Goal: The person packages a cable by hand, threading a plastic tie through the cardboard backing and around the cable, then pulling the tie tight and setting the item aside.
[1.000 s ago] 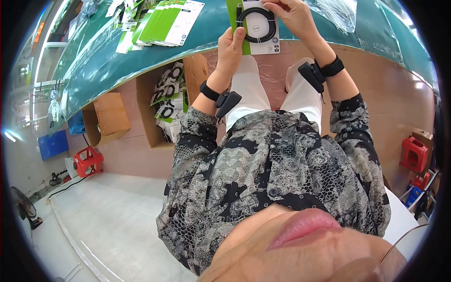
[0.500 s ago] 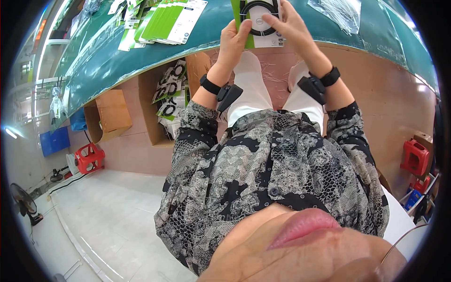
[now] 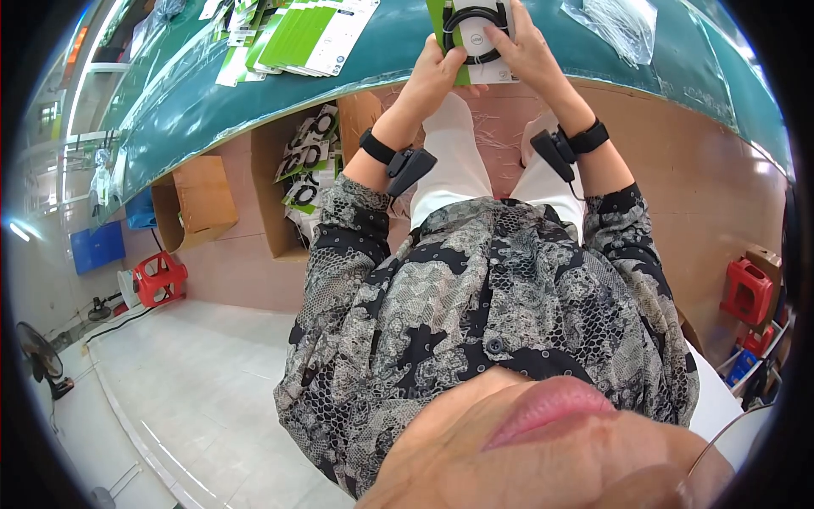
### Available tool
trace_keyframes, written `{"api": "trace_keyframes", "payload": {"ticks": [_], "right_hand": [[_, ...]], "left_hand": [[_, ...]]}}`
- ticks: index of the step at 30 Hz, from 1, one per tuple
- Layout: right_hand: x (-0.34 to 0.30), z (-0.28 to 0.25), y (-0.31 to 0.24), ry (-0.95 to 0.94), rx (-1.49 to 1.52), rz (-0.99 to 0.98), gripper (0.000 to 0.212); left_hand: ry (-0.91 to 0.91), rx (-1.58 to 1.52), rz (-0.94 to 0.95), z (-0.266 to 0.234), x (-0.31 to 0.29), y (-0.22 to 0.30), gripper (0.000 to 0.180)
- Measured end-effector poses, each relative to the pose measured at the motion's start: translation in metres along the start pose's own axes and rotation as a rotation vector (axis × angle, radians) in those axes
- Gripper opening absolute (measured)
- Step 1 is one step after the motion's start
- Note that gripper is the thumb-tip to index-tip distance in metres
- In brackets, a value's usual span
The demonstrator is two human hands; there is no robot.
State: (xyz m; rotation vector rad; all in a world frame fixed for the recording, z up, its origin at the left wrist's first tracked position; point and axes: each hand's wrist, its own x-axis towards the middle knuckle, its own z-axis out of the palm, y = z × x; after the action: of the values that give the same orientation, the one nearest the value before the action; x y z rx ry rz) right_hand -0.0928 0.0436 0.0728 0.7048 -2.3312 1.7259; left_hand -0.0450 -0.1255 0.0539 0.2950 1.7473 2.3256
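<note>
Fingers (image 3: 456,56) of left hand (image 3: 426,83): closed on card (image 3: 500,75), left edge. Right hand (image 3: 536,61): closed at right edge, thumb across coiled cable (image 3: 449,34). Card: held over near edge of surface (image 3: 383,59). Step, as judged: settling cable on card. Next move: likely calls for steady left hold, light right press. Against one second earlier: right hand lower, off cable's upper end.
</note>
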Motion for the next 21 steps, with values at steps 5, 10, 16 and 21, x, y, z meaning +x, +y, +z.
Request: {"api": "trace_keyframes", "payload": {"ticks": [5,10,16,21], "right_hand": [[-0.016,0.009,-0.015,0.088,-0.114,-0.144,0.089],[-0.015,-0.001,-0.002,0.002,-0.185,-0.247,0.099],[-0.010,0.007,0.044,-0.013,0.532,-0.692,0.096],[-0.039,0.014,0.013,0.053,-0.077,-0.161,0.074]], "left_hand": [[0.101,0.104,0.016,0.000,0.003,-0.008,0.028],[-0.027,0.006,0.049,-0.003,0.001,-0.002,0.024],[0.057,0.119,0.048,-0.009,0.002,-0.002,0.026],[0.178,0.095,0.132,-0.014,0.009,-0.006,0.033]]}}
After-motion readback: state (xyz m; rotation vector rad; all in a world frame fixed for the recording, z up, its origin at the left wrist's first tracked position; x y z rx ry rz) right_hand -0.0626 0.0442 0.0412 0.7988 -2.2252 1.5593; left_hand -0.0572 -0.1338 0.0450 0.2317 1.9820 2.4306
